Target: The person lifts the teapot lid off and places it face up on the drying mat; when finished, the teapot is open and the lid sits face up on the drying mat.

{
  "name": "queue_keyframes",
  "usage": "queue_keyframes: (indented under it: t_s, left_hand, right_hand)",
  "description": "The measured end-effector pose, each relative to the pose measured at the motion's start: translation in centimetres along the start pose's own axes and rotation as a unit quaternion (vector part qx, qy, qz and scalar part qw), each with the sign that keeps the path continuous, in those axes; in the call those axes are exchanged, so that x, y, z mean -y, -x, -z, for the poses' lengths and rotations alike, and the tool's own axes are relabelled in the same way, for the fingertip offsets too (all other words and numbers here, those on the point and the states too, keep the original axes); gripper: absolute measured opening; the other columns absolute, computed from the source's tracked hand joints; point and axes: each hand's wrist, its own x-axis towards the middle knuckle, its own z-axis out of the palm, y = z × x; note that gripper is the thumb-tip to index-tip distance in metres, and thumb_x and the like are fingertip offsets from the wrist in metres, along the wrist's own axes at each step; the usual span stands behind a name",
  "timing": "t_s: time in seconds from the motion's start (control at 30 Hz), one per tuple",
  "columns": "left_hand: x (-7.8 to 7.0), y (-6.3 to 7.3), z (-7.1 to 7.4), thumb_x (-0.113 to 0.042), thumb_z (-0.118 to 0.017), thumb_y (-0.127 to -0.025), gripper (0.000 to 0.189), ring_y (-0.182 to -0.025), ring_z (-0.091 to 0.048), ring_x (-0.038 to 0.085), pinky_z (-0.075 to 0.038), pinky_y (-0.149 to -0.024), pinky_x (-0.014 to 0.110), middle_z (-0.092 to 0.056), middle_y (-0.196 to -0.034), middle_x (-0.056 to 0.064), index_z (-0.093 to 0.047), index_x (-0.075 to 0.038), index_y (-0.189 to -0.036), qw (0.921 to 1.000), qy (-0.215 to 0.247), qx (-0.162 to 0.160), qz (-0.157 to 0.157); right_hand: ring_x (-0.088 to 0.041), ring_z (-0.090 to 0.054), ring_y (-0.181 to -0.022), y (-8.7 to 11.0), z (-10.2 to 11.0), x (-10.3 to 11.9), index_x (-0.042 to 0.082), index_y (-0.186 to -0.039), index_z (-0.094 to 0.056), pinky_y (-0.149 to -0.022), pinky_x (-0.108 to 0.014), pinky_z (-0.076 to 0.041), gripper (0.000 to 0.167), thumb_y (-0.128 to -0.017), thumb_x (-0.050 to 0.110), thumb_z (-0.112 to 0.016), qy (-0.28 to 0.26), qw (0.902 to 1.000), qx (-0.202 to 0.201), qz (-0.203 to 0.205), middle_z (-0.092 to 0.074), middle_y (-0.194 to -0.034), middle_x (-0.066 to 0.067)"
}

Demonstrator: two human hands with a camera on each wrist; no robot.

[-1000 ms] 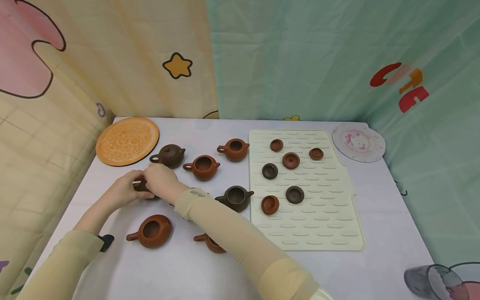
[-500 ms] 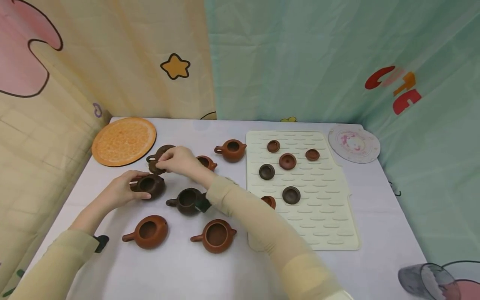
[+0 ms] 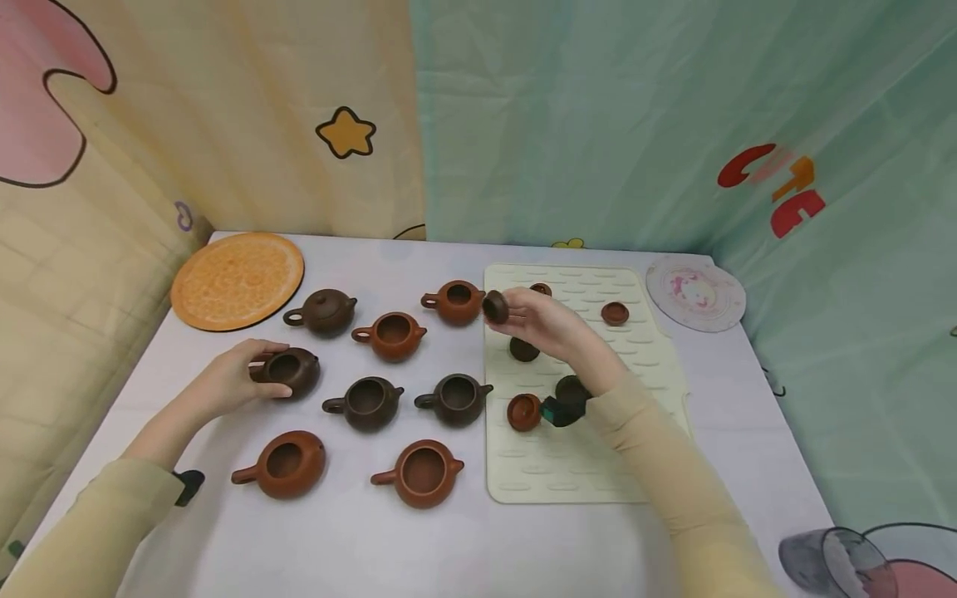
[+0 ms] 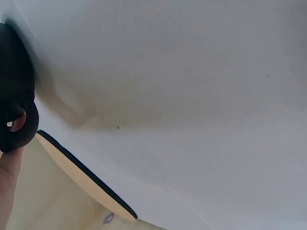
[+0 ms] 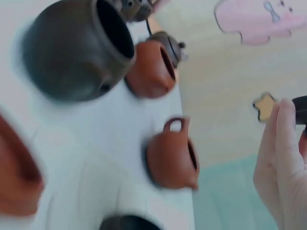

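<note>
My left hand (image 3: 232, 378) holds a dark brown teapot (image 3: 299, 375) on the table's left side, thumb and fingers about its handle end. That teapot has no lid on, and its handle loop (image 4: 26, 132) shows at the left wrist view's edge. Pinched in the fingertips of my right hand (image 3: 549, 328) is a small dark lid (image 3: 495, 307), raised near the left edge of the cream mat (image 3: 568, 477). An orange-brown teapot (image 3: 456, 304) without a lid stands just left of that lid. In the right wrist view the lid (image 5: 301, 110) is partly cut off.
Several other open teapots stand around, including a reddish one (image 3: 423, 473) and a dark one (image 3: 368, 404). One dark teapot (image 3: 321, 312) wears its lid. Small lids, such as a red-brown one (image 3: 524, 412), lie on the mat. A clear cup (image 3: 833, 561) lies at front right.
My right hand has left the dark teapot and moved right across the table, carrying the lid to the mat's edge. The teapot in my left hand now shows its open top.
</note>
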Motion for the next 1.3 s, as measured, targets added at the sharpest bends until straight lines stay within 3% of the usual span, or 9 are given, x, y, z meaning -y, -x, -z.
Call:
queue_keyframes:
  t_s: [0.27, 0.37, 0.47, 0.57, 0.7, 0.87, 1.1, 1.23, 1.3]
  left_hand:
    - [0.0, 0.0, 0.1, -0.015, -0.085, -0.075, 0.07, -0.117, -0.052, 0.049, -0.049, -0.095, 0.058, -0.055, -0.126, 0.032, -0.052, 0.01, -0.132, 0.9999, -0.001, -0.004, -0.012]
    - [0.0, 0.0, 0.1, -0.014, -0.085, -0.075, 0.07, -0.118, -0.052, 0.048, -0.049, -0.096, 0.058, -0.054, -0.127, 0.032, -0.052, 0.01, -0.133, 0.9999, 0.001, -0.003, -0.01]
    - [-0.1, -0.1, 0.1, -0.014, -0.084, -0.076, 0.07, -0.118, -0.052, 0.049, -0.048, -0.096, 0.058, -0.054, -0.127, 0.032, -0.052, 0.01, -0.133, 0.9999, 0.003, -0.001, -0.01]
    - [-0.1, -0.1, 0.1, -0.014, -0.084, -0.076, 0.07, -0.118, -0.052, 0.049, -0.048, -0.096, 0.059, -0.054, -0.127, 0.032, -0.052, 0.01, -0.133, 1.0, 0.002, 0.0, -0.008]
    - [-0.1, -0.1, 0.1, -0.015, -0.084, -0.076, 0.07, -0.119, -0.051, 0.049, -0.048, -0.096, 0.059, -0.053, -0.128, 0.032, -0.051, 0.01, -0.133, 1.0, 0.005, 0.005, -0.001]
    - [0.0, -0.2, 0.0, -0.015, -0.084, -0.076, 0.071, -0.119, -0.051, 0.049, -0.048, -0.097, 0.059, -0.053, -0.128, 0.032, -0.051, 0.009, -0.133, 1.0, 0.006, 0.008, 0.002]
    - [-0.1, -0.2, 0.1, -0.016, -0.084, -0.076, 0.071, -0.12, -0.05, 0.049, -0.047, -0.098, 0.059, -0.053, -0.129, 0.032, -0.051, 0.009, -0.134, 0.9999, 0.004, 0.009, 0.006]
    - [-0.1, -0.2, 0.1, -0.015, -0.084, -0.076, 0.071, -0.12, -0.05, 0.049, -0.047, -0.097, 0.059, -0.053, -0.129, 0.032, -0.051, 0.01, -0.134, 0.9999, 0.004, 0.008, 0.005]
    - [-0.1, -0.2, 0.2, -0.015, -0.084, -0.076, 0.071, -0.12, -0.05, 0.049, -0.047, -0.097, 0.059, -0.053, -0.129, 0.032, -0.051, 0.01, -0.134, 0.9999, 0.003, 0.009, 0.005]
  right_hand:
    - [-0.023, -0.069, -0.104, 5.3, 7.9, -0.1, 0.005, -0.105, -0.063, -0.094, -0.029, -0.055, 0.032, -0.106, 0.007, -0.031, -0.102, 0.9945, -0.014, 0.017, -0.061, -0.112, -0.012]
    - [-0.026, -0.07, -0.101, 6.5, 10.1, -0.5, 0.003, -0.126, -0.046, -0.093, -0.03, -0.055, 0.024, -0.107, 0.013, -0.034, -0.145, 0.9877, -0.057, 0.01, -0.062, -0.109, -0.013]
    - [-0.025, -0.071, -0.099, 7.4, 11.7, -1.0, 0.011, -0.15, -0.018, -0.095, -0.029, -0.054, 0.049, -0.107, 0.022, -0.038, -0.153, 0.9824, -0.107, -0.006, -0.059, -0.114, -0.014]
    - [-0.022, -0.065, -0.112, 7.9, 13.0, -1.5, 0.011, -0.158, 0.006, -0.105, -0.028, -0.047, 0.067, -0.107, 0.025, -0.034, -0.095, 0.9856, -0.139, -0.016, -0.041, -0.142, -0.028]
    - [-0.02, -0.049, -0.13, 8.4, 14.3, -2.1, 0.003, -0.157, 0.004, -0.111, -0.028, -0.039, 0.064, -0.108, 0.026, -0.029, 0.031, 0.9788, -0.202, -0.004, -0.006, -0.162, -0.023]
    - [0.0, -0.057, -0.103, 9.0, 15.4, -2.5, 0.002, -0.156, -0.018, -0.103, -0.023, -0.047, 0.062, -0.106, 0.034, -0.036, 0.155, 0.946, -0.284, -0.016, -0.016, -0.16, -0.023]
    - [0.011, -0.054, -0.087, 9.9, 16.5, -3.2, 0.001, -0.15, -0.037, -0.083, -0.012, -0.052, 0.063, -0.104, 0.044, -0.042, 0.327, 0.896, -0.296, -0.051, -0.031, -0.155, -0.022]
    - [0.011, -0.054, -0.083, 10.0, 16.2, -3.4, 0.003, -0.146, -0.044, -0.077, -0.01, -0.05, 0.065, -0.101, 0.05, -0.046, 0.371, 0.8738, -0.307, -0.064, -0.041, -0.15, -0.022]
    - [0.012, -0.054, -0.083, 10.0, 16.1, -3.5, 0.003, -0.145, -0.047, -0.077, -0.009, -0.05, 0.064, -0.101, 0.049, -0.048, 0.38, 0.8688, -0.31, -0.064, -0.044, -0.149, -0.021]
